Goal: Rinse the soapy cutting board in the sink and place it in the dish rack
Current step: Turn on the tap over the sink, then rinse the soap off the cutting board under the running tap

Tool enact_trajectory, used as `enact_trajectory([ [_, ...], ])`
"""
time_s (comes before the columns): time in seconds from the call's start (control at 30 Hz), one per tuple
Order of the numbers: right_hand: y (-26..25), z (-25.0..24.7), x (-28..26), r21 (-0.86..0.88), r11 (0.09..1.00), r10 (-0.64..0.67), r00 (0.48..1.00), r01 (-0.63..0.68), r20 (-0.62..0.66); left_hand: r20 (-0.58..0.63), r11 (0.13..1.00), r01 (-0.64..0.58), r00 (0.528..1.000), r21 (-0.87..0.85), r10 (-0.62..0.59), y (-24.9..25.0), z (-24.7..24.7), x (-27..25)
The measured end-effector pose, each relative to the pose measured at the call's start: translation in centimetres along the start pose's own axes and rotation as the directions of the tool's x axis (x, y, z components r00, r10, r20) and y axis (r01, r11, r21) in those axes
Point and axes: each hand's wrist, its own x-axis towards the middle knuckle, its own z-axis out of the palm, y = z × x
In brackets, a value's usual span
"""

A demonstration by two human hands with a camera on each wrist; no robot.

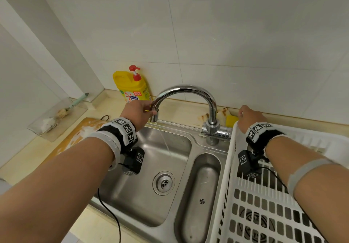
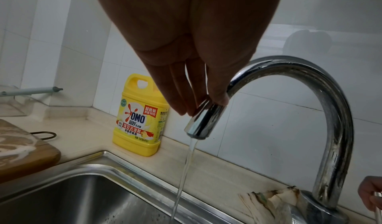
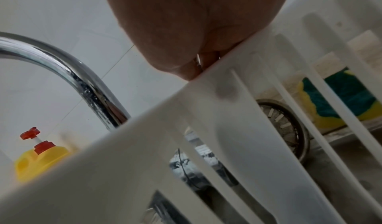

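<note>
Steel sink point(image 1: 143, 189) catches tap water point(image 1: 164, 140); left grip point(image 1: 138, 113) pinches spout point(image 1: 155, 114), right grip point(image 1: 249, 117) holds lever point(image 2: 377, 214).

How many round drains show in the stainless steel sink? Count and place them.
3: large left basin, narrow middle basin, and one beneath the white plastic dish rack, partly hidden.

Cutting board point(image 1: 81, 133) on counter point(image 1: 24, 157) left of sink point(image 1: 136, 201); faucet point(image 1: 188, 88) behind it; dish rack point(image 1: 233, 138) right, sponge point(image 1: 232, 120) seemingly behind rack.
</note>
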Motion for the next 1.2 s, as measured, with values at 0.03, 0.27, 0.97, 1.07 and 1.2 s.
enact_trajectory([
  [0.03,0.0,0.0,0.0,-0.005,1.0,-0.004,1.0,0.004,-0.005,-0.001,1.0,-0.001,1.0,0.0,0.001,0.0,0.0,0.0],
  [0.27,0.1,0.1,-0.2,-0.015,0.999,-0.029,0.999,0.028,-0.025,0.006,1.0,0.004,1.0,-0.004,-0.004,-0.1,0.1,0.1],
  [0.97,-6.8,-3.0,-6.2,-0.052,0.974,-0.226,0.934,0.22,-0.278,0.102,0.999,0.039,0.994,-0.003,-0.039,-4.9,-0.3,-3.0],
  [1.07,-11.2,-2.7,-10.7,0.016,0.872,-0.486,0.868,0.489,-0.101,0.125,0.996,0.033,0.991,0.078,-0.042,-8.0,-1.4,-5.3],
  [1.2,-17.0,0.8,-15.1,0.064,0.764,-0.633,0.726,0.642,0.269,0.158,0.986,0.065,0.983,0.156,-0.09,-13.3,-3.4,-8.7],
])
